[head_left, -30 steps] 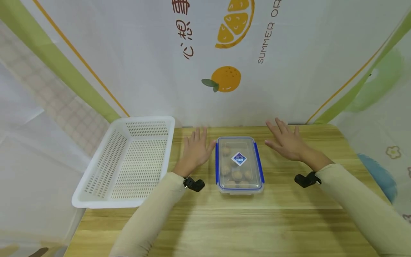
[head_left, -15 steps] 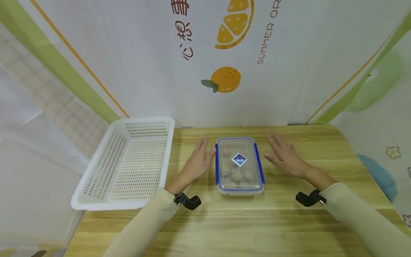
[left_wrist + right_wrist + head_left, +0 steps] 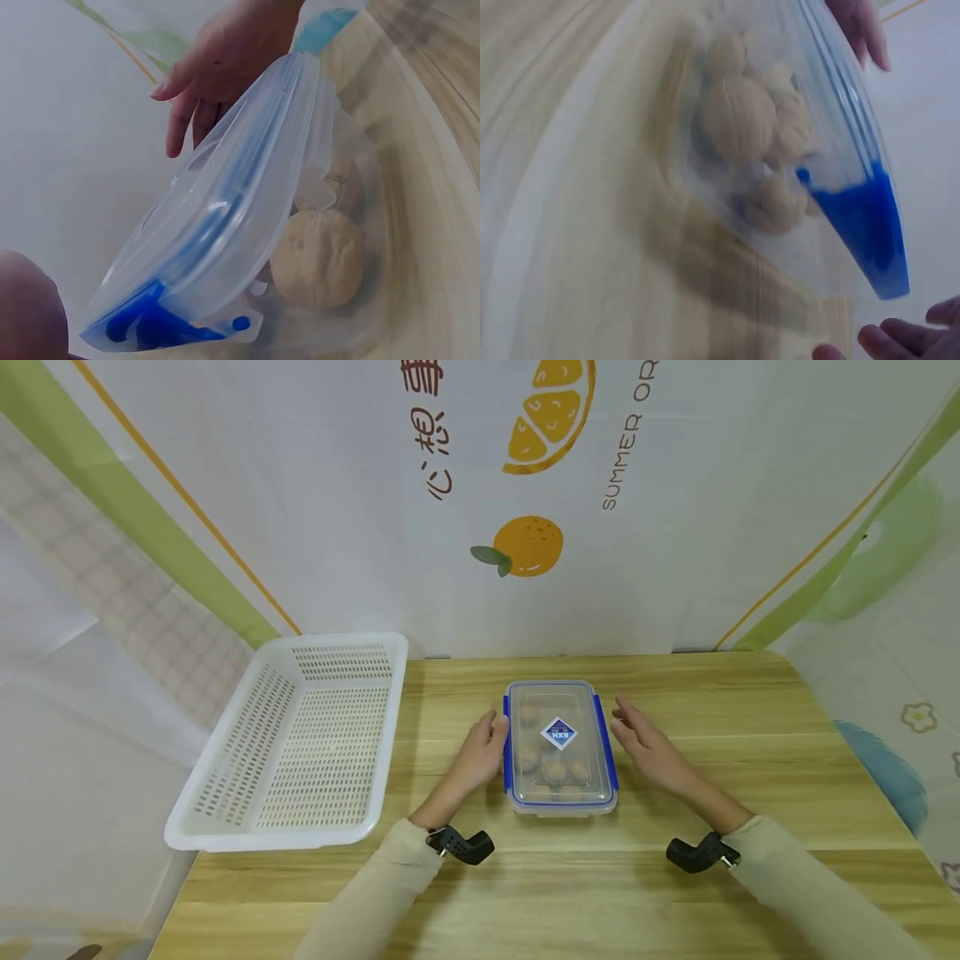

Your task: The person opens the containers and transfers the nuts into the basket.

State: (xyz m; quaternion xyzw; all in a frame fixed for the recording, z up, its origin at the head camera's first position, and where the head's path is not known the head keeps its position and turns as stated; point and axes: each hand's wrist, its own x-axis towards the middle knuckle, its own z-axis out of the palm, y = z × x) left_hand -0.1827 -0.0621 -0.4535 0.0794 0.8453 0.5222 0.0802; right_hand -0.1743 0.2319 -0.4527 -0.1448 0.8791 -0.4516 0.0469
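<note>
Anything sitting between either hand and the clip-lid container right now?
Nothing visible. The left hand is at the container's left blue clip, the right hand just off its right side, with only bare table between. The white basket stands apart, further left.

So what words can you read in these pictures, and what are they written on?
"SUMMER OR": brown letters on the white backdrop cloth, beside the drawn orange slice; the rest runs off the top edge.
Brown Chinese characters on the same cloth, left of the slice: one reads "想"; the others are cut off or unclear.
Diamond label on the lid of the clear box: its letters are too small to read surely.
The wrist views show no words.
</note>
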